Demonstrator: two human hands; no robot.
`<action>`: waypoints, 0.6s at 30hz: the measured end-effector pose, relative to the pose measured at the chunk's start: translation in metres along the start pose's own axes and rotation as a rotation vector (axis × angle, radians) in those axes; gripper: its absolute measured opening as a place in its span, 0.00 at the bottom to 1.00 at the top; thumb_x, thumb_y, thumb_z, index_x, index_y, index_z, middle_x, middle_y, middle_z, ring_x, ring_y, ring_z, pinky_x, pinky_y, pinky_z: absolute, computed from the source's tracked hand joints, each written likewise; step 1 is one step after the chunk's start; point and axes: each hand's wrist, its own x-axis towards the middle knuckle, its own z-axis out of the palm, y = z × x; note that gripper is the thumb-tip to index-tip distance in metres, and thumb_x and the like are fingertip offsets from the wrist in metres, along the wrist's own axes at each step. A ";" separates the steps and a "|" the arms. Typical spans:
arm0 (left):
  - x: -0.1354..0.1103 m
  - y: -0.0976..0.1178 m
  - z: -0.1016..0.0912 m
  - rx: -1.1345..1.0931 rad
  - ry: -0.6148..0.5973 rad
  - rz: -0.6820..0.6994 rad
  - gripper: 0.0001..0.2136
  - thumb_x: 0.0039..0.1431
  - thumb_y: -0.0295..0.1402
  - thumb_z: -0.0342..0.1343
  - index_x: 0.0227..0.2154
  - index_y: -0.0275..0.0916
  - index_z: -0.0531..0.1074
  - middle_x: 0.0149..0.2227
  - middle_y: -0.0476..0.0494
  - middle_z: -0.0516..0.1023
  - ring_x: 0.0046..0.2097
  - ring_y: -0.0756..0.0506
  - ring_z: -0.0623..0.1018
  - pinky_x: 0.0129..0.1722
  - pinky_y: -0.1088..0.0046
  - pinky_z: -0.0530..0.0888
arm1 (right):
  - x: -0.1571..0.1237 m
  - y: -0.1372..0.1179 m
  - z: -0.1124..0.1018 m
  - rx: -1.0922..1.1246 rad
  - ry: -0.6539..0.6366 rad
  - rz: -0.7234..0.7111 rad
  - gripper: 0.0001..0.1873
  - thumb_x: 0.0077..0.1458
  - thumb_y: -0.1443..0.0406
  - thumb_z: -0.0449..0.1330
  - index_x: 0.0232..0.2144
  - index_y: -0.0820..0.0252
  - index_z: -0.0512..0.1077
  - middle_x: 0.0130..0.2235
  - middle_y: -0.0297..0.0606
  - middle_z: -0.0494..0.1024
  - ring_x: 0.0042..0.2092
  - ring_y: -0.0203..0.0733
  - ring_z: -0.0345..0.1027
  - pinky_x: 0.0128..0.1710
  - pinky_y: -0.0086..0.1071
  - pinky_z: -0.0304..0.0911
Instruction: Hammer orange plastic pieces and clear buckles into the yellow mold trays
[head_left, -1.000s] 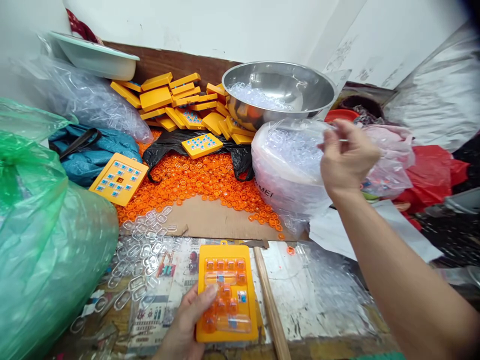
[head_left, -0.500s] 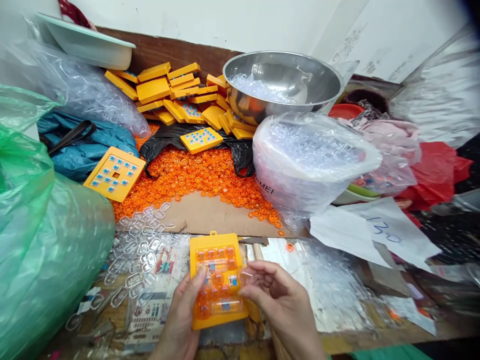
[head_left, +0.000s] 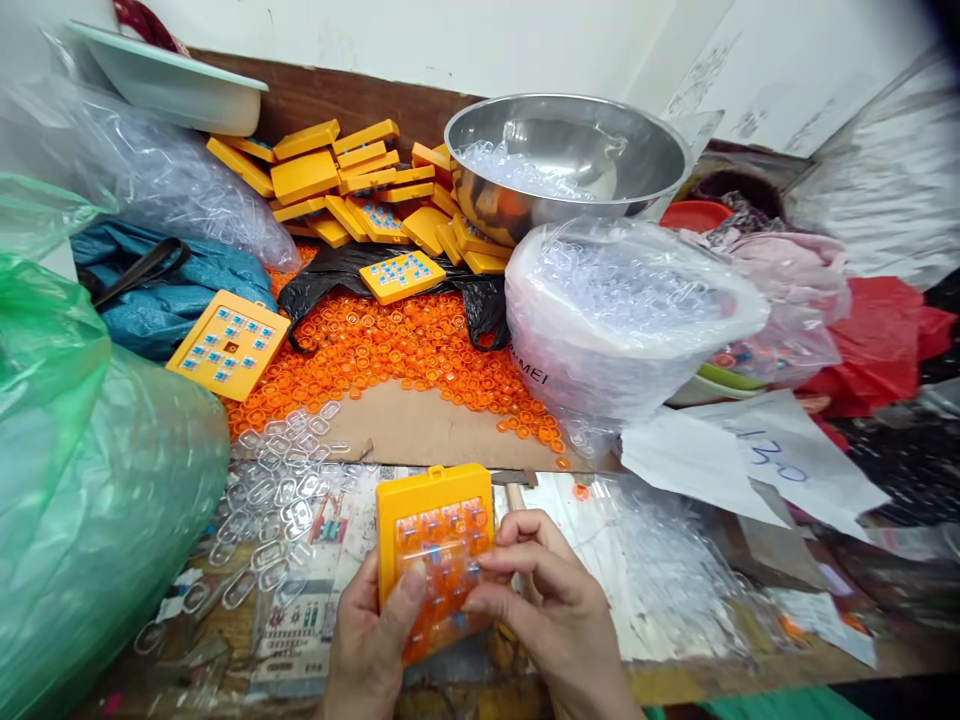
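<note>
A yellow plastic tray [head_left: 433, 497], rectangular, with rows of small pockets holding orange caps [head_left: 444, 572], a few showing blue. It is tilted, far edge raised, gripped between the left hand [head_left: 367, 650] and right hand [head_left: 544, 600] above the bench's front edge.

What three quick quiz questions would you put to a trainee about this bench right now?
1. True or false: the left hand and the right hand are both on the yellow tray.
2. The steel bowl holds: A) clear plastic pieces; B) screws; C) water.
3. What colour are the small rings heaped mid-bench?

Key: 1 true; 2 A; 3 orange.
</note>
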 end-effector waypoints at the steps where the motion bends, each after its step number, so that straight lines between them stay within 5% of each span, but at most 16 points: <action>1: -0.001 0.001 0.000 0.008 -0.004 0.005 0.24 0.39 0.51 0.71 0.34 0.36 0.77 0.32 0.43 0.83 0.37 0.39 0.82 0.40 0.66 0.78 | 0.000 0.001 0.002 0.009 0.030 0.015 0.08 0.41 0.60 0.74 0.26 0.50 0.80 0.32 0.34 0.70 0.33 0.38 0.70 0.31 0.28 0.69; 5: -0.003 0.005 -0.001 0.061 -0.006 0.029 0.24 0.38 0.51 0.71 0.33 0.36 0.78 0.31 0.43 0.83 0.34 0.40 0.81 0.35 0.68 0.78 | -0.001 0.004 0.009 0.254 0.117 0.244 0.24 0.27 0.59 0.79 0.27 0.54 0.72 0.37 0.34 0.76 0.35 0.39 0.73 0.32 0.28 0.70; 8: -0.004 0.008 -0.001 0.110 0.007 0.057 0.26 0.36 0.51 0.71 0.34 0.36 0.79 0.30 0.43 0.83 0.34 0.39 0.81 0.35 0.68 0.78 | -0.004 0.006 0.009 0.400 0.059 0.390 0.31 0.24 0.60 0.80 0.30 0.54 0.66 0.30 0.31 0.77 0.29 0.37 0.73 0.28 0.28 0.70; 14: -0.009 0.010 -0.002 0.141 0.010 0.065 0.28 0.37 0.52 0.70 0.36 0.35 0.79 0.31 0.41 0.83 0.33 0.38 0.81 0.34 0.68 0.78 | -0.014 0.015 0.004 0.401 -0.002 0.346 0.30 0.31 0.65 0.79 0.35 0.51 0.67 0.36 0.29 0.78 0.36 0.36 0.74 0.36 0.27 0.70; 18: -0.015 0.009 -0.006 0.242 -0.010 0.128 0.25 0.39 0.52 0.69 0.35 0.37 0.81 0.31 0.41 0.82 0.34 0.37 0.80 0.37 0.67 0.77 | -0.017 0.012 0.010 0.414 0.039 0.366 0.30 0.32 0.62 0.78 0.33 0.51 0.64 0.32 0.26 0.74 0.33 0.34 0.70 0.33 0.25 0.66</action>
